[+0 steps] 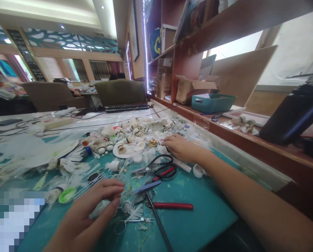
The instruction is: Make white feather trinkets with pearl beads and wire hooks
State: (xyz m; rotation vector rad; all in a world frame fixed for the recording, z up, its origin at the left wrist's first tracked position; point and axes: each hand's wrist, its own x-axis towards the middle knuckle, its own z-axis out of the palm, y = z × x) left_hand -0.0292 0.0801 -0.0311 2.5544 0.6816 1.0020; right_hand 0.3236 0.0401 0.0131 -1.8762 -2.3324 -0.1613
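Observation:
My right hand (181, 147) reaches into a heap of shuttlecocks (136, 131) and loose white pieces, its fingers stretched out and fingertips beside a small gold-coloured clump (153, 142). Whether they touch anything is hard to make out. Low on the left, my left hand (93, 206) hovers with fingers loosely curved and the thumb apart; something whitish shows in the gap below it. Between the hands lie black-handled scissors (165, 167), a blue strip-like tool (147, 186) and red-handled pliers (173, 205). A small clear cup (126, 206) is close to my left fingertips.
A green cutting mat (211, 210) covers the tabletop. Left are a white plate (69, 148), a bright green dish (67, 195) and plastic bags. A teal basket (212, 103), an open carton (190, 89) and a dark bottle (290, 112) stand on the right shelf. A person (4, 98) sits far left.

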